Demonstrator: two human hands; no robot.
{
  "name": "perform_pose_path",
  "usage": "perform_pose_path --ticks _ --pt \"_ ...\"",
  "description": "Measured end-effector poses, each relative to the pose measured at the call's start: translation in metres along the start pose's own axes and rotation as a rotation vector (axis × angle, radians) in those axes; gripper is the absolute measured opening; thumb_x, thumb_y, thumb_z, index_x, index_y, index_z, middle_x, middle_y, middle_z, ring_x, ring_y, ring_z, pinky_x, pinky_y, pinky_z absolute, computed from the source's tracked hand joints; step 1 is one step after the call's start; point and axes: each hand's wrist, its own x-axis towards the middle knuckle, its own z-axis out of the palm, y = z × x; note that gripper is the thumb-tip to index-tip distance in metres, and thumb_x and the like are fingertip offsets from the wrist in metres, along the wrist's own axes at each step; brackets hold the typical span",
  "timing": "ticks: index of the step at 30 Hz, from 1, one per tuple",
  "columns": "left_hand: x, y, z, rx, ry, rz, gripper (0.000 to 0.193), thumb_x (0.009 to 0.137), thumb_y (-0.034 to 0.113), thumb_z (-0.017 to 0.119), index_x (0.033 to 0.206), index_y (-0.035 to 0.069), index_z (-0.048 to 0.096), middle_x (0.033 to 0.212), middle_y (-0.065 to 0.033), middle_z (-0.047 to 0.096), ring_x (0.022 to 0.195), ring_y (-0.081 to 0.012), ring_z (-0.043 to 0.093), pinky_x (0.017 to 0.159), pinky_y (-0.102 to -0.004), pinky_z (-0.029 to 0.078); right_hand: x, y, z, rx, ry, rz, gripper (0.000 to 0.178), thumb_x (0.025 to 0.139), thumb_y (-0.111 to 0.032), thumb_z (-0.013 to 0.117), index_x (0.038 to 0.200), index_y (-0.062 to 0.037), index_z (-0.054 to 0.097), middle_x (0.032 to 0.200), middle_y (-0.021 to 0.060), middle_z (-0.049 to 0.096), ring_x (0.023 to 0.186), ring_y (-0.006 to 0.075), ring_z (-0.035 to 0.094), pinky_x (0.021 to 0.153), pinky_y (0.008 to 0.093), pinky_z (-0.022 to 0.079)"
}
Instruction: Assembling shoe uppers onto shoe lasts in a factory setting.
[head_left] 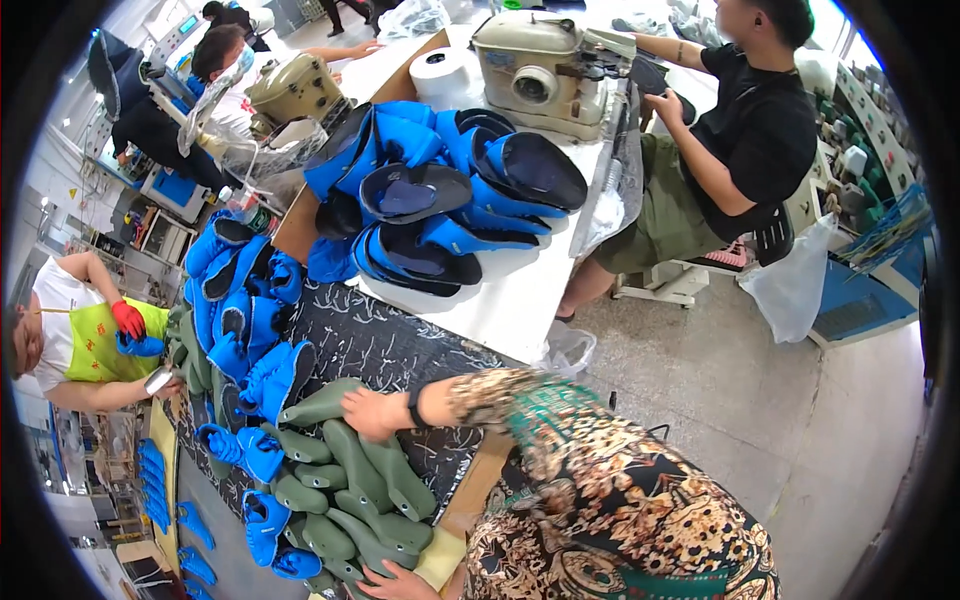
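Note:
My right hand (pixel 374 412), with a dark band on its wrist, is closed over the end of a green shoe last (pixel 322 402) on the upper side of a pile. At the lower edge, my left hand (pixel 400 582) lies with fingers apart against the lowest lasts; its wrist is cut off by the frame. Several more green shoe lasts (pixel 358 468) lie side by side between my hands. Blue shoe uppers (pixel 262 518) border the pile on its left, and one blue upper with laces (pixel 240 448) lies just beyond the lasts. A dark, thread-strewn table top (pixel 365 340) is under them.
Blue shoe uppers (pixel 410 190) are heaped on a white table (pixel 500 325) beside a sewing machine (pixel 540 75) and a thread cone (pixel 445 78). A seated person in black (pixel 745 130) holds a dark piece. Left, a person in a green apron (pixel 95 350) holds a blue upper.

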Motion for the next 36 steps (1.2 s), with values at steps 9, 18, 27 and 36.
perform_pose_path --ticks 9,18,27,36 --pt "0.022 0.091 -0.038 -0.339 -0.145 0.464 0.042 0.084 0.025 0.056 0.115 -0.003 0.052 0.128 -0.0231 0.043 0.116 -0.0388 0.042 0.094 -0.0485 0.033 -0.239 -0.018 -0.048 0.485 0.296 0.249 0.035 0.078 -0.017 0.059 0.106 0.0029 0.053 0.104 0.0210 0.056 0.101 0.0374 0.054 0.087 0.0440 0.042" --pt "0.015 0.180 0.006 -0.173 -0.211 0.949 0.036 0.072 0.029 0.063 0.099 0.006 0.059 0.113 -0.0145 0.055 0.113 -0.0336 0.046 0.098 -0.0534 0.024 -0.293 0.000 -0.044 0.410 0.468 0.442 0.030 0.075 -0.007 0.052 0.105 0.0004 0.053 0.103 0.0211 0.056 0.096 0.0392 0.054 0.083 0.0456 0.044" --pt "0.025 0.164 0.002 -0.310 -0.105 0.724 0.040 0.070 0.018 0.060 0.108 0.004 0.057 0.127 -0.0178 0.044 0.112 -0.0347 0.044 0.095 -0.0485 0.031 -0.379 0.118 -0.043 0.260 0.404 1.274 0.055 0.076 -0.008 0.051 0.127 -0.0002 0.032 0.111 0.0305 0.050 0.103 0.0454 0.051 0.087 0.0485 0.043" --pt "0.036 0.170 -0.006 -0.217 -0.317 0.583 0.049 0.079 0.026 0.062 0.120 0.001 0.053 0.122 -0.0243 0.049 0.105 -0.0412 0.050 0.089 -0.0481 0.042 -0.343 0.131 -0.050 0.519 -0.168 0.759 0.061 0.076 -0.017 0.055 0.132 -0.0030 0.038 0.123 0.0236 0.052 0.114 0.0401 0.049 0.096 0.0432 0.039"
